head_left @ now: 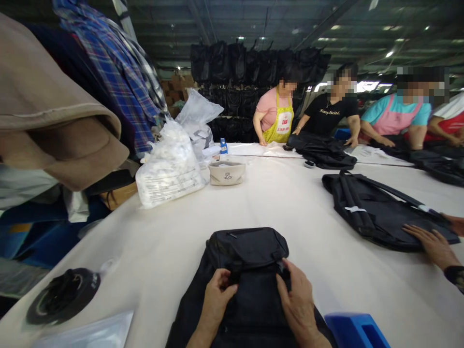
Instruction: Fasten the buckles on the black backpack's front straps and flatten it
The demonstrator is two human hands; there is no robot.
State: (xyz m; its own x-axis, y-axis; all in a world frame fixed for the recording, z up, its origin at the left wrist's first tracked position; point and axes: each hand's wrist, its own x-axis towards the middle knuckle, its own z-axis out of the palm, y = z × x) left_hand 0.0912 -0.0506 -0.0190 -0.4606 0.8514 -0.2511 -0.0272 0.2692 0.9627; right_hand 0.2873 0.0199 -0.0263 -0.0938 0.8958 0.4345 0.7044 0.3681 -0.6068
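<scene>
The black fabric backpack (250,285) lies at the white table's (290,212) near edge, long axis running away from the person; left hand (216,296) and right hand (297,297) pinch its front on either side, fingers clamped on cloth, equally near.

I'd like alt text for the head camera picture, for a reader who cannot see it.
Two bare hands, the left hand and the right hand, grip a black backpack lying on a white table. A co-worker's hand presses another black bag at right; three people work at the far end.
</scene>
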